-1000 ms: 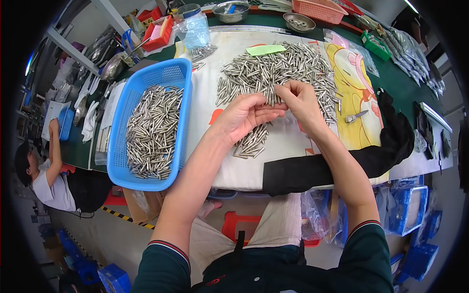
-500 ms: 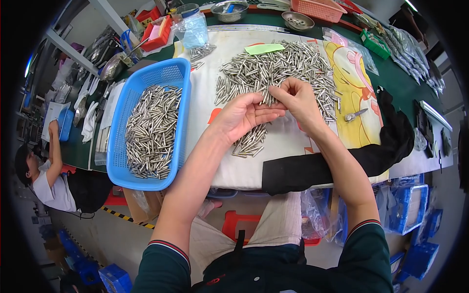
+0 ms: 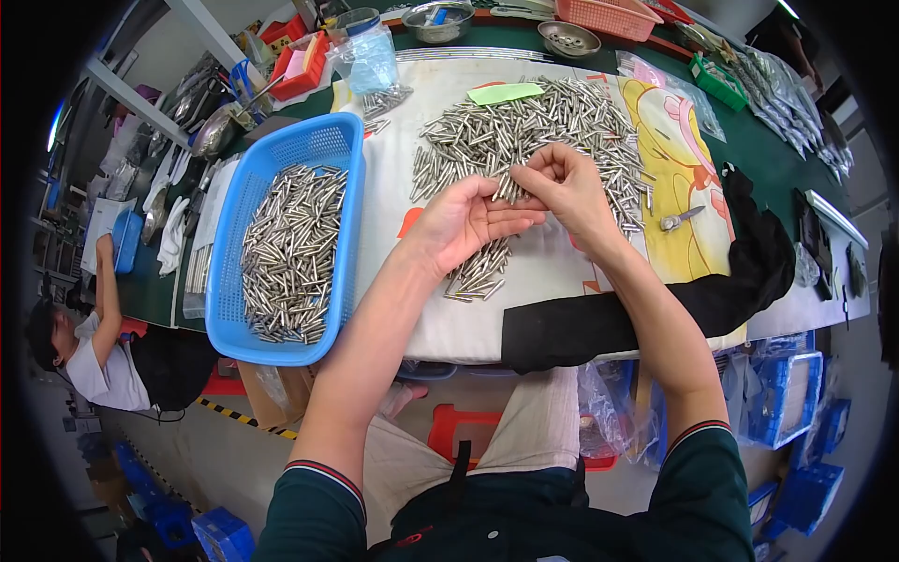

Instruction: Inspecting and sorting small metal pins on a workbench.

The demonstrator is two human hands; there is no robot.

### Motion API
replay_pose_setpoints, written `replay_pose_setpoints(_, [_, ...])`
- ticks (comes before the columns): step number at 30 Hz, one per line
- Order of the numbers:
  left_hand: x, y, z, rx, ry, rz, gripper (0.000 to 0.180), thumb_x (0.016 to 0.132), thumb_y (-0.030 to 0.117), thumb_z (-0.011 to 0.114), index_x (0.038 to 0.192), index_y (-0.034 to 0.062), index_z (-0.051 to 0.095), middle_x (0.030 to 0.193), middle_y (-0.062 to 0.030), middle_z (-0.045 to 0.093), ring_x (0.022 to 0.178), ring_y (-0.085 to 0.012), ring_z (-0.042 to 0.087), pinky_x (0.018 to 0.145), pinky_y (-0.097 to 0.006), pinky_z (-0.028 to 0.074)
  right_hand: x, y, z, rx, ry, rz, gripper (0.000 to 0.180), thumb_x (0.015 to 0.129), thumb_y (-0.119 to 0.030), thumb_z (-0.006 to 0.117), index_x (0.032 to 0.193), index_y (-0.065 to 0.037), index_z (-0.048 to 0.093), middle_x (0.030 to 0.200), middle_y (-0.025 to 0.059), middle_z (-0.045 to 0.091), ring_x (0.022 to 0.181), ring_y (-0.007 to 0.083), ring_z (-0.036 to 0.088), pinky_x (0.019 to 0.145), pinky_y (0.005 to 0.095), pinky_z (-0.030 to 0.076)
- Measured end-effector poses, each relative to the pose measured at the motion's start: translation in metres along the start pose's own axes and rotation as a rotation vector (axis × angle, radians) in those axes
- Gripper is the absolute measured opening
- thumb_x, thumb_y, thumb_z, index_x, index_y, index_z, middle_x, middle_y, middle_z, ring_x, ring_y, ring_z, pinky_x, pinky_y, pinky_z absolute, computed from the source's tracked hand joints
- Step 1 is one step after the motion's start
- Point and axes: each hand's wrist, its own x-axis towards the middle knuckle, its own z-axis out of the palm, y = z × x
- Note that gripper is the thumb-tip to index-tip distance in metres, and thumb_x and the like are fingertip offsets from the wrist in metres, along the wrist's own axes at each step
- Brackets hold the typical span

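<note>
left hand (image 3: 464,223) palm-up, cupped as a tray under a few pins (image 3: 507,190) | right hand (image 3: 562,187) pinching one pin over that palm | pile (image 3: 524,131) on table (image 3: 562,272) within reach | blue basket (image 3: 286,253) left, part-filled with pins

My left hand (image 3: 465,222) and right hand (image 3: 563,187) meet over the cloth (image 3: 552,272). Behind my fingers lies the pin heap (image 3: 524,131); under them a small bundle (image 3: 479,273); left, pins fill the basket (image 3: 245,342).
</note>
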Motion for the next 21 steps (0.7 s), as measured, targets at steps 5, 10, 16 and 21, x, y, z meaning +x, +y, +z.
replay_pose_setpoints(5, [0.0,0.0,0.001,0.0,-0.026,-0.007,0.035,0.089,0.013,0.034,0.107,-0.0155,0.043,0.105,-0.0351,0.054,0.097,-0.0412,0.059,0.084,-0.039,0.053,-0.002,-0.002,-0.002,-0.037,-0.045,-0.013,0.017,0.081,-0.015,0.067,0.08,0.002,0.061,0.064,-0.0011,0.055,0.055,0.003,0.051,0.048,0.0167,0.04])
replay_pose_setpoints(10, [0.0,0.0,-0.004,0.024,-0.07,0.013,0.036,0.093,0.02,0.037,0.11,-0.0106,0.045,0.102,-0.0312,0.058,0.092,-0.0367,0.062,0.08,-0.037,0.055,-0.007,-0.009,0.004,-0.003,-0.059,0.017,0.02,0.083,-0.018,0.065,0.079,0.001,0.063,0.064,-0.0014,0.056,0.056,0.0023,0.048,0.049,0.0169,0.038])
replay_pose_setpoints(16, [-0.005,0.001,0.002,0.249,-0.098,0.112,0.025,0.094,0.023,0.05,0.104,0.0007,0.057,0.077,-0.0022,0.059,0.062,-0.0064,0.054,0.057,-0.018,0.047,-0.001,0.001,0.001,-0.148,0.203,-0.249,0.028,0.085,-0.023,0.062,0.075,0.003,0.062,0.052,-0.0025,0.046,0.048,0.0048,0.033,0.044,0.0247,0.029])
replay_pose_setpoints(21, [-0.062,0.008,0.031,0.146,-0.027,0.247,0.022,0.096,0.019,0.044,0.103,0.0003,0.052,0.072,0.0019,0.046,0.055,-0.0046,0.035,0.049,-0.017,0.029,0.003,-0.001,-0.001,-0.176,0.148,-0.198,0.022,0.081,-0.018,0.061,0.075,0.004,0.061,0.052,-0.0028,0.043,0.05,0.0055,0.036,0.046,0.0244,0.032])
